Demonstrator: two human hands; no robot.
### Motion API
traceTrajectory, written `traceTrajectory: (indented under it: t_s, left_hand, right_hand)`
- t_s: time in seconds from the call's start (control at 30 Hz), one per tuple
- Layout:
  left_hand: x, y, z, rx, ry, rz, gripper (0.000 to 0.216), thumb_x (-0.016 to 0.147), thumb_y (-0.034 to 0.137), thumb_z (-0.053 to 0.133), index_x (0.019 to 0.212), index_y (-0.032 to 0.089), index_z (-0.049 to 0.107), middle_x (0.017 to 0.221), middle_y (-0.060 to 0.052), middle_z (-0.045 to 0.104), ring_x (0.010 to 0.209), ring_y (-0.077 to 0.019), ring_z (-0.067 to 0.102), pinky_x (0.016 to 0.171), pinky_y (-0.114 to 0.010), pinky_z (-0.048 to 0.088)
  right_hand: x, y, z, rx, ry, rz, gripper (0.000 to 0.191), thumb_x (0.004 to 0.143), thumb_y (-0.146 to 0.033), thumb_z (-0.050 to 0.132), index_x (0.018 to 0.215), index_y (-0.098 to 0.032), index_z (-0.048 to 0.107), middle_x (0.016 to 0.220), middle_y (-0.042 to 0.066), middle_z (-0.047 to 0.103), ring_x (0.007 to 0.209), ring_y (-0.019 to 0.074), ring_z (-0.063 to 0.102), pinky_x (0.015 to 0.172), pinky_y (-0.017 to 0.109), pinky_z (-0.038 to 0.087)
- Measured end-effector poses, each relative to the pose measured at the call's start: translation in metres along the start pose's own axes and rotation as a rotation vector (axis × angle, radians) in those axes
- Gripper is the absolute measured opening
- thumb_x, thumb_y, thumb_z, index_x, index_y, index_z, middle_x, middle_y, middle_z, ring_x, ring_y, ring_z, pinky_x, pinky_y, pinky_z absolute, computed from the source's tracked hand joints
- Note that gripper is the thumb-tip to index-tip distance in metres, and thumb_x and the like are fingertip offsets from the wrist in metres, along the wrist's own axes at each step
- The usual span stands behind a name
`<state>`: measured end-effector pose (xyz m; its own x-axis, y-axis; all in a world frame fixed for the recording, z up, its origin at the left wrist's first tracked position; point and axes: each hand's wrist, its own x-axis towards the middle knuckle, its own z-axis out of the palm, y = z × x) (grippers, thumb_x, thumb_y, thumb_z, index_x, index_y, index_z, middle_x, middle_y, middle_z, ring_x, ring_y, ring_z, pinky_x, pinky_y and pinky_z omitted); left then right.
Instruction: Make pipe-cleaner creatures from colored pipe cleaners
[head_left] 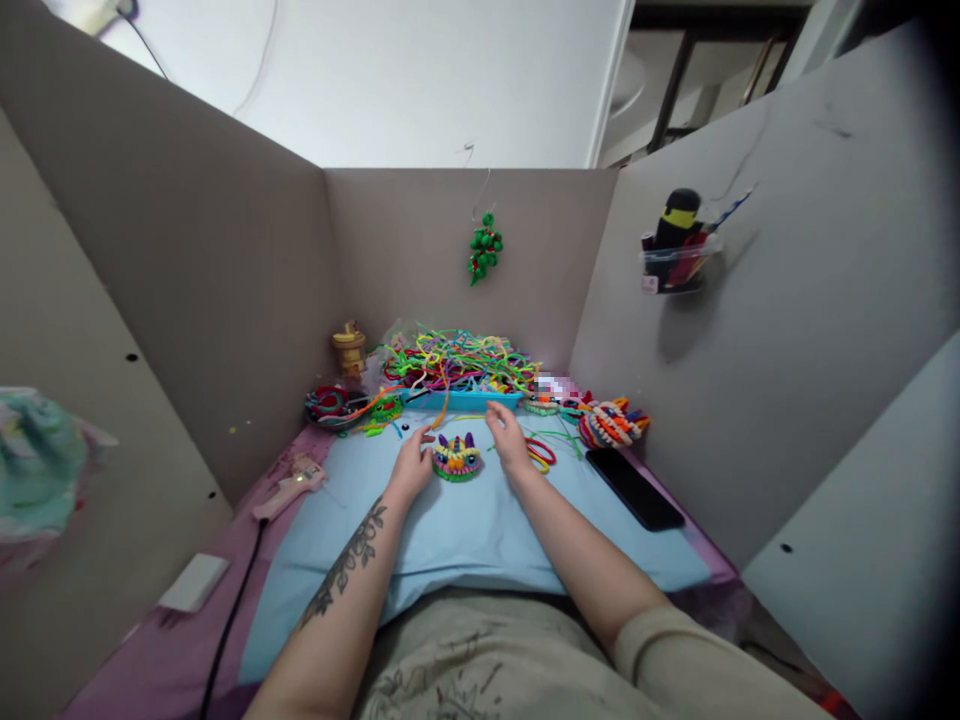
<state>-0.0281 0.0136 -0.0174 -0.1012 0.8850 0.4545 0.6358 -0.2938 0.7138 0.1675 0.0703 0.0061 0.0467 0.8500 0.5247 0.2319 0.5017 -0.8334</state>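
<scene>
A small round pipe-cleaner craft piece (456,459), striped in yellow, pink and green with purple points on top, lies on a light blue mat (465,540). My left hand (411,464) rests just left of it, fingers loosely curled, a fingertip near its edge. My right hand (508,440) lies just right of it, fingers stretched toward a blue tray (459,398) heaped with colourful pipe cleaners (457,362). Neither hand visibly grips anything.
A black phone (634,488) lies at the right of the mat. A finished colourful craft (611,422), loose pipe-cleaner rings (541,452), a glue gun (289,485) with its cable, and a dark bowl (330,405) surround the mat. Cardboard walls enclose the desk; a green ornament (484,247) hangs at the back.
</scene>
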Motion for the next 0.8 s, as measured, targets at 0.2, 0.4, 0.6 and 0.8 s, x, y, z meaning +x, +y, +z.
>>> traceTrajectory:
  t_s: [0.2,0.4,0.6,0.8]
  left_hand:
    - [0.002,0.002,-0.001,0.035,-0.014,-0.019,0.05,0.073,0.006,0.042,0.121,0.018,0.045,0.104,-0.007,0.063,0.102,-0.0193,0.054,0.09,-0.036,0.041]
    - [0.001,0.004,-0.004,0.073,0.001,-0.075,0.047,0.073,0.006,0.04,0.119,0.016,0.046,0.102,-0.008,0.064,0.1,-0.0199,0.056,0.088,-0.036,0.042]
    - [0.002,0.003,-0.002,0.053,-0.019,-0.074,0.043,0.075,0.012,0.043,0.117,0.017,0.047,0.092,-0.006,0.066,0.09,-0.0179,0.061,0.082,-0.033,0.046]
    - [0.0,0.008,-0.002,0.012,-0.03,-0.076,0.04,0.075,0.015,0.045,0.116,0.018,0.048,0.089,-0.006,0.067,0.088,-0.0183,0.062,0.08,-0.033,0.047]
  right_hand:
    - [-0.009,0.01,-0.014,-0.024,-0.186,0.062,0.051,0.073,-0.042,0.056,0.114,-0.014,0.052,0.11,0.013,0.058,0.101,0.0218,0.055,0.089,0.037,0.042]
    - [-0.04,0.003,0.006,-0.299,-0.408,-0.08,0.104,0.053,-0.045,0.073,0.139,-0.017,0.021,0.13,0.016,0.042,0.117,0.0287,0.043,0.096,0.043,0.034]
    - [-0.05,-0.006,0.017,-0.389,-0.423,-0.085,0.118,0.048,-0.039,0.077,0.141,-0.02,0.008,0.122,0.015,0.046,0.111,0.0294,0.046,0.09,0.041,0.039]
    - [-0.05,-0.01,0.015,-0.414,-0.398,-0.085,0.113,0.053,-0.036,0.073,0.141,-0.021,0.003,0.113,0.015,0.05,0.103,0.0273,0.051,0.084,0.04,0.041]
